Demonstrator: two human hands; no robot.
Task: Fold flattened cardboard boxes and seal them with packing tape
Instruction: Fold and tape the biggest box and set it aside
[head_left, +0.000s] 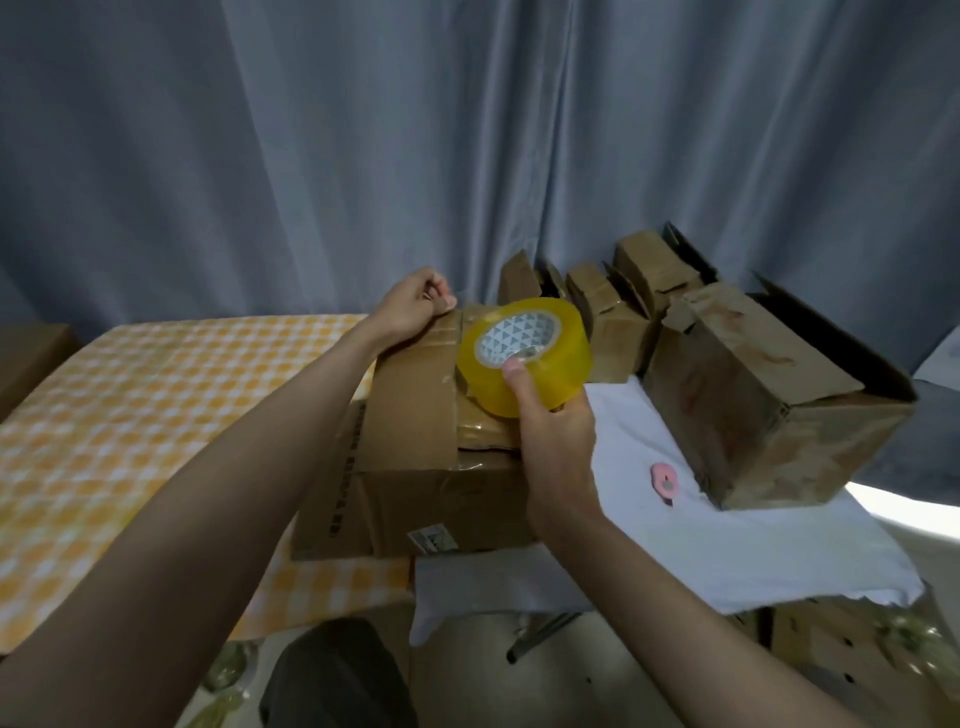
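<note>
A brown cardboard box (415, 431) stands in the middle with its top flaps folded shut. My right hand (556, 431) grips a yellow roll of packing tape (524, 358) just above the box's top right part, thumb on the roll's face. A strip of clear tape (470, 317) runs from the roll to the box's far top edge. My left hand (410, 306) rests there with curled fingers, its thumb pressing the tape end onto the cardboard.
A yellow checked cloth (130, 415) covers the table on the left, a white cloth (727, 535) lies on the right. Several folded boxes (769, 405) stand at the back right. A small pink tool (664, 480) lies on the white cloth. Grey curtains hang behind.
</note>
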